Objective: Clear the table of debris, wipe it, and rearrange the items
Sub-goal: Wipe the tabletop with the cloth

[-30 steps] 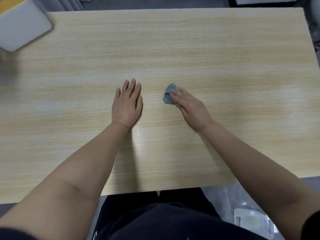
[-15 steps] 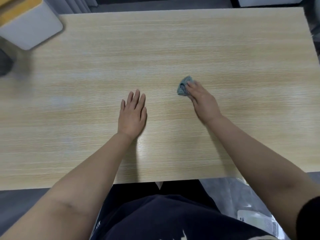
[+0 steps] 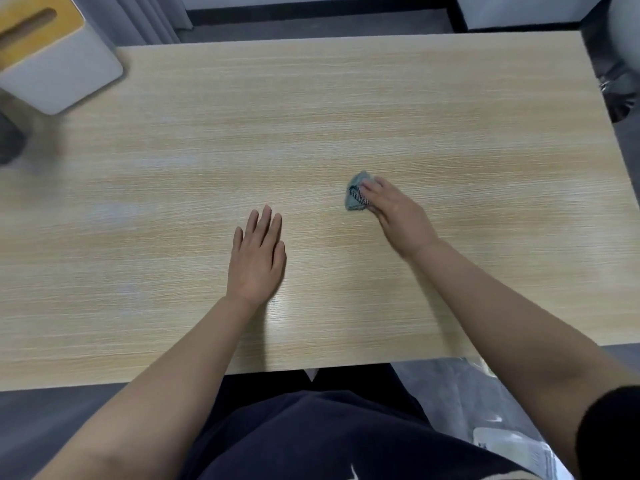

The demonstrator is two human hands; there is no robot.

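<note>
Head view: a pale wooden table point(image 3: 346, 98) is seen. A white tissue box point(image 3: 59, 64) with a yellow slotted lid is set at its far left corner. A small grey-blue cloth point(image 3: 355, 195) is pressed down mid-table by the right hand point(image 3: 398, 216), fingers straight. The left hand point(image 3: 256, 261) is laid flat, fingers extended.

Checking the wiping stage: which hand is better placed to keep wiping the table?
Right. The right hand already presses the cloth on the table; the left hand lies flat, holding nothing.
</note>
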